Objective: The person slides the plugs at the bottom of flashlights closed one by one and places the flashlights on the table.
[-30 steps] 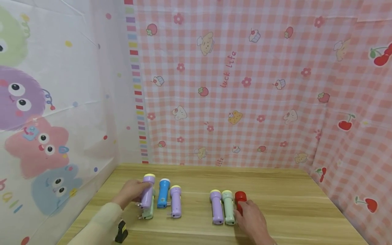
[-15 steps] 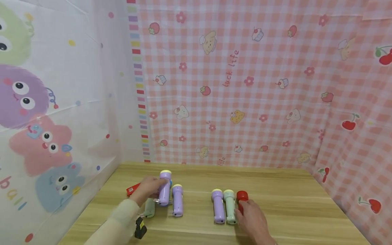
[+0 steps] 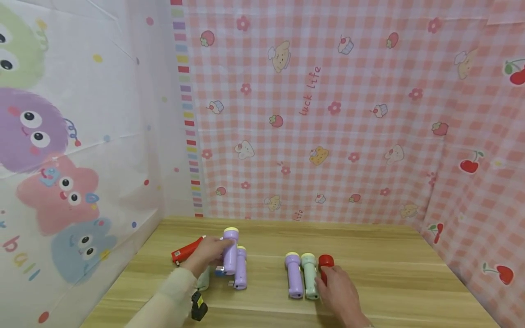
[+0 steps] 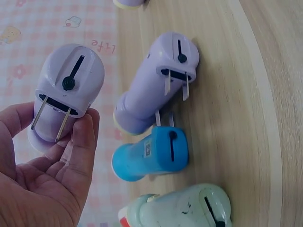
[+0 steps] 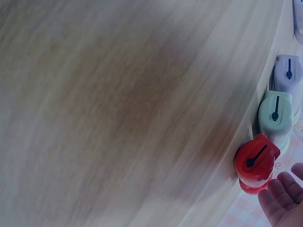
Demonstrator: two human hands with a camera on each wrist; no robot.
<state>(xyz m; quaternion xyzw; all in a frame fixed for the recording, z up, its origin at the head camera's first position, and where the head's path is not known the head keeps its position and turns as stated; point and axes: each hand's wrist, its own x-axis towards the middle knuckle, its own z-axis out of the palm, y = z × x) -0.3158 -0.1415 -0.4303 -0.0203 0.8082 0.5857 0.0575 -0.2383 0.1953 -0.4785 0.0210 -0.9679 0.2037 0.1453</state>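
Observation:
My left hand (image 3: pixel 207 255) grips a purple flashlight (image 3: pixel 230 257) by its barrel, raised above the table. Its two metal plug prongs stick out at the tail in the left wrist view. Below it lie another purple flashlight (image 4: pixel 156 80) and a blue one (image 4: pixel 151 153), both with prongs out, and a pale green one (image 4: pixel 184 208). My right hand (image 3: pixel 340 291) is at a red flashlight (image 5: pixel 258 161), its fingers loosely extended beside it in the right wrist view. A pale green flashlight (image 3: pixel 309 275) and a purple one (image 3: pixel 294 275) lie to its left.
A second red flashlight (image 3: pixel 186 250) lies slantwise behind my left forearm. The wooden table (image 3: pixel 393 273) ends at a pink checked cloth (image 3: pixel 348 114) behind. A white cartoon-printed cloth (image 3: pixel 127 182) hangs on the left.
My left hand has carried the purple flashlight rightward, from over the left green flashlight, past the blue one, toward the other purple one. The slanted red flashlight came into view. My right hand stays put.

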